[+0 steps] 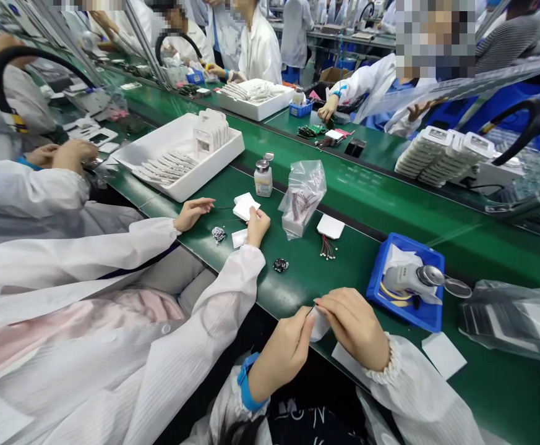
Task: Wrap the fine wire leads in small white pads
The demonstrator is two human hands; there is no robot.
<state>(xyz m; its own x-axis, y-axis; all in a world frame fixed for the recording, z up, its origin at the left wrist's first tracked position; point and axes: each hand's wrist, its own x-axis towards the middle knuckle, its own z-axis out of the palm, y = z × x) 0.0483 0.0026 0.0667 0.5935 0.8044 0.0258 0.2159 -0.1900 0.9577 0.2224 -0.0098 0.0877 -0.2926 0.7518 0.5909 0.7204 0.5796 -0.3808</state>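
Observation:
My left hand and my right hand meet at the near edge of the green bench. Between them they pinch a small white flat part. The left fingers also hold a thin dark tool against that part. Both hands are closed in a pinch. A blue band sits on my left wrist. A small bundle of red-tipped wires lies on the bench just beyond my hands, near a white square pad.
A blue tray with a grey device and magnifier is at my right. A clear bag of wired parts and a small bottle stand ahead. A co-worker's hands work at my left beside a white tray. White paper lies near right.

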